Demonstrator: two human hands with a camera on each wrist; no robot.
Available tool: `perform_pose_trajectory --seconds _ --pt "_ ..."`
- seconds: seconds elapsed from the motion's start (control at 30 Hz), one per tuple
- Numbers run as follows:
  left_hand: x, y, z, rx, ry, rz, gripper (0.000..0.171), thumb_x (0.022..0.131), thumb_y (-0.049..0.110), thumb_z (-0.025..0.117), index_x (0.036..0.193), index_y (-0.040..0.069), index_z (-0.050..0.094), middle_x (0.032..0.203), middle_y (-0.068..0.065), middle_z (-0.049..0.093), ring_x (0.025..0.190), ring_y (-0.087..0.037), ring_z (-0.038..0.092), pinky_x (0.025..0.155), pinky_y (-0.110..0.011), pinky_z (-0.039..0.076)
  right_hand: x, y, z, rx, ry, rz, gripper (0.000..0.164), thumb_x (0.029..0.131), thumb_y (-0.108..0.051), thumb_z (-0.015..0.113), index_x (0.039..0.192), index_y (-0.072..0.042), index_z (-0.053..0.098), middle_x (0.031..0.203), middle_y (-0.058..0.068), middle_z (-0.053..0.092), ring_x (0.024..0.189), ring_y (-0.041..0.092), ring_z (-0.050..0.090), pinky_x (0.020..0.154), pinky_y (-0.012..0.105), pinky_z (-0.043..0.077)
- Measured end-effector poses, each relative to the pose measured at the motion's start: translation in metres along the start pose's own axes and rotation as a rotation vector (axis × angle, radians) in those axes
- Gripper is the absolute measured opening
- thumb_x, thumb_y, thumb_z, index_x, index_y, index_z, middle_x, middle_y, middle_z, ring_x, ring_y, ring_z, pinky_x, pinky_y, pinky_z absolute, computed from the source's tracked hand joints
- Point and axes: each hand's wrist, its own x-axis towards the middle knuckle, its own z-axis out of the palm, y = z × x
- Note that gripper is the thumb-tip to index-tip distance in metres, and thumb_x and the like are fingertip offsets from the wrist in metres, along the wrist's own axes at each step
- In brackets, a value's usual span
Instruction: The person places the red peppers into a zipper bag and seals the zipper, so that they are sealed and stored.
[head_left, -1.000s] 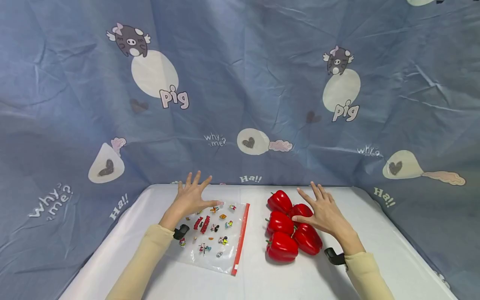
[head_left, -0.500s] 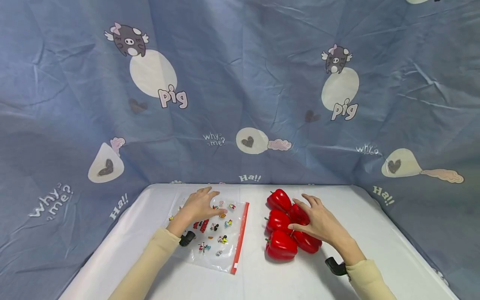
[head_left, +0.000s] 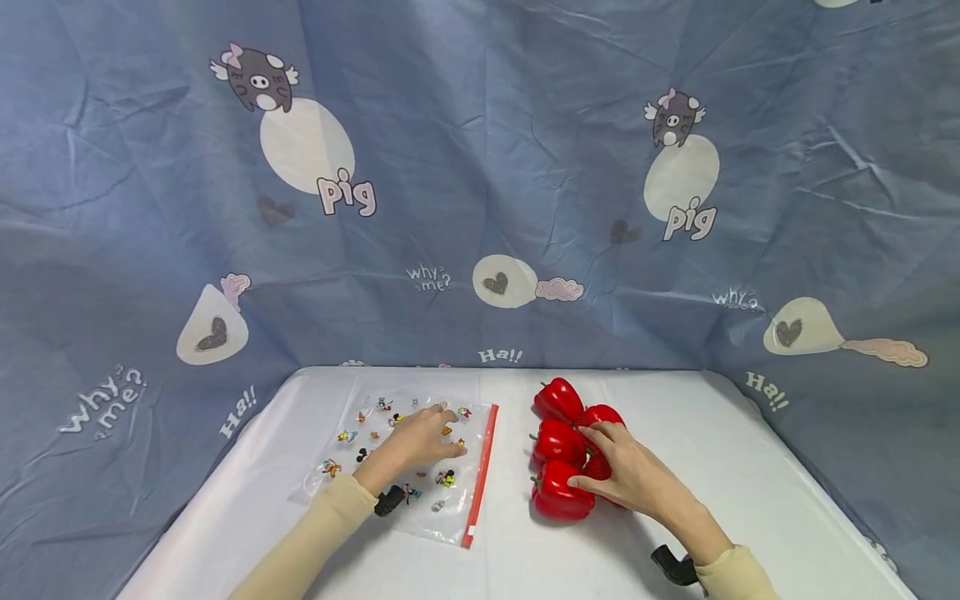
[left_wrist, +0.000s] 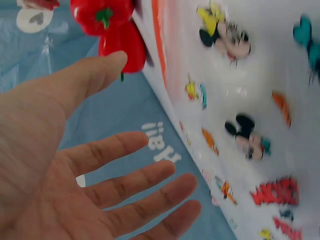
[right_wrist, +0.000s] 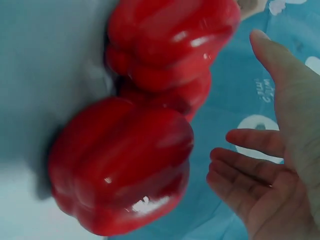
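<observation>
A clear zip bag [head_left: 442,523] printed with small cartoon figures lies flat on the left of the table, its red zip strip [head_left: 482,479] facing the peppers. Over it is my left hand [head_left: 416,440], holding nothing; the left wrist view shows the thumb apart from the extended fingers. Several glossy red bell peppers [head_left: 561,493] lie clustered right of the bag. My right hand [head_left: 633,468] is over the right side of that cluster, covering part of it. In the right wrist view a gap shows between this hand's fingers and the nearest pepper [right_wrist: 125,170].
A white-covered table [head_left: 517,567] carries everything. Behind it hangs a blue cloth [head_left: 450,167] with pig prints and lettering. Small black cameras sit at both wrists.
My left hand has come nearer and slightly right over the bag, its fingers less spread. My right hand has drawn down toward the near peppers. Bag and peppers stay put.
</observation>
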Motion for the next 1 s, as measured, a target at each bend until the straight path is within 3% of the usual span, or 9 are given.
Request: perform_pose_trajectory --seconds 0.2,0.37,0.5,0.7,1.0 --pt "-0.001 0.008 0.013 -0.089 0.019 0.054 0.040 0.079 0.030 0.076 0.105 0.001 0.065 0.108 -0.018 0.065 0.093 -0.028 0.063 0.079 -0.042 0.051 -0.009 -0.007 0.006 0.028 0.017 -0.022 0.078 0.074 -0.062 0.070 0.125 -0.005 0.059 0.122 0.005 0.057 0.113 0.021 0.057 0.089 0.039 0.053" --pt "-0.001 0.015 0.026 -0.150 0.072 0.074 0.021 0.078 0.017 0.077 0.081 0.004 0.061 0.081 -0.008 0.063 0.069 -0.015 0.052 0.061 -0.029 0.045 -0.015 -0.013 0.009 0.028 -0.007 0.002 0.072 0.073 -0.057 0.074 0.122 -0.007 0.060 0.118 0.002 0.058 0.109 0.016 0.056 0.088 0.036 0.054" --pt "-0.004 0.023 0.037 -0.190 0.083 0.085 0.024 0.078 0.018 0.077 0.071 0.009 0.055 0.068 0.001 0.054 0.059 -0.010 0.044 0.052 -0.024 0.037 -0.018 -0.017 0.012 0.000 -0.036 -0.005 0.068 0.072 -0.053 0.077 0.121 -0.008 0.061 0.115 0.000 0.059 0.107 0.012 0.053 0.085 0.031 0.055" --pt "-0.011 0.032 0.049 -0.238 0.005 0.066 0.033 0.077 0.027 0.078 0.067 0.012 0.051 0.060 0.005 0.046 0.054 -0.006 0.040 0.048 -0.021 0.032 -0.022 -0.019 0.018 -0.083 0.007 -0.124 0.064 0.073 -0.047 0.078 0.119 -0.004 0.063 0.110 0.002 0.061 0.100 0.011 0.053 0.084 0.028 0.054" --pt "-0.017 0.032 0.050 -0.341 -0.008 0.080 0.028 0.080 0.012 0.072 0.060 0.012 0.053 0.054 0.008 0.047 0.045 -0.003 0.041 0.041 -0.017 0.032 -0.022 -0.019 0.019 -0.159 0.021 -0.179 0.058 0.072 -0.038 0.077 0.115 -0.002 0.063 0.107 0.006 0.063 0.099 0.018 0.055 0.089 0.035 0.051"
